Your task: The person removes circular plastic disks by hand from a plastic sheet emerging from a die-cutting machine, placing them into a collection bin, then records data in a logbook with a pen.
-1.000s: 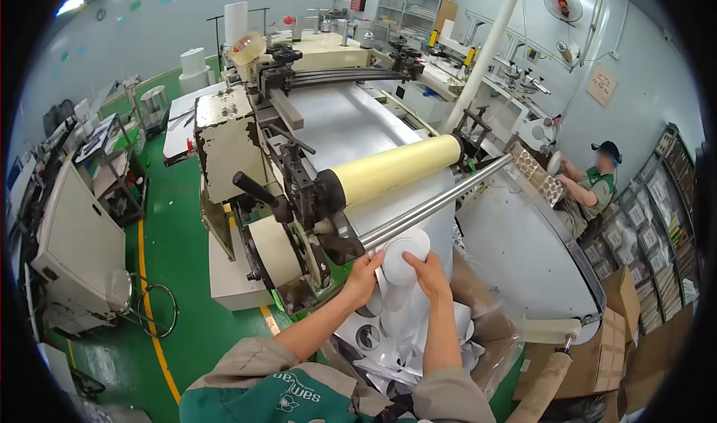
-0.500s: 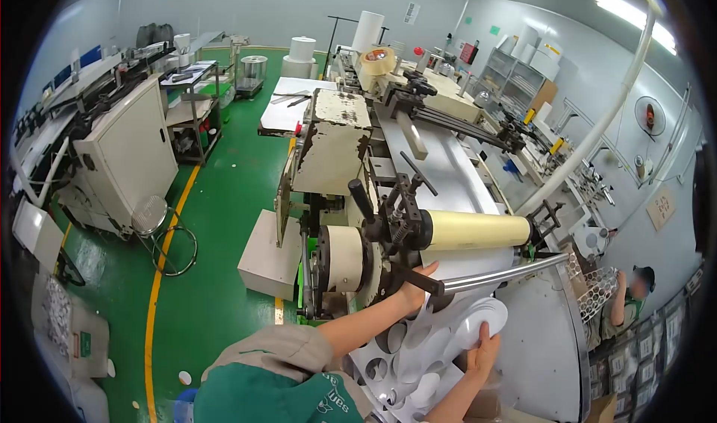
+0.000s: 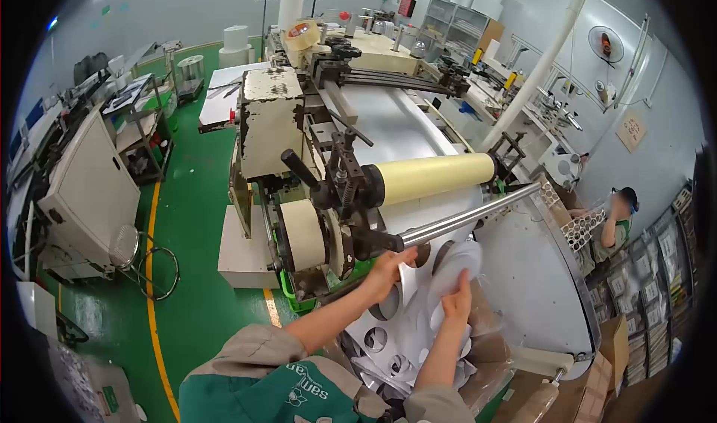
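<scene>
My right hand (image 3: 456, 301) is closed on white round discs (image 3: 454, 272), held tilted up below the steel bar. Just under the bar's left end, my left hand (image 3: 388, 271) has its fingers closed at the edge of a white sheet with round holes (image 3: 407, 292). This punched sheet hangs from the machine and bunches up below, between my forearms. Above my hands run the shiny steel bar (image 3: 470, 215) and a pale yellow roller (image 3: 437, 178).
A plastic-lined cardboard box (image 3: 489, 348) stands under the sheet. A grey machine panel (image 3: 538, 266) rises to the right. Beyond it sits another person (image 3: 616, 225) handling a holed sheet. A round stool (image 3: 153, 262) stands on the green floor at left.
My view has turned, so the machine appears further left. My right hand has raised the discs closer to the bar. My left hand has drawn back from behind the bar to the sheet's edge.
</scene>
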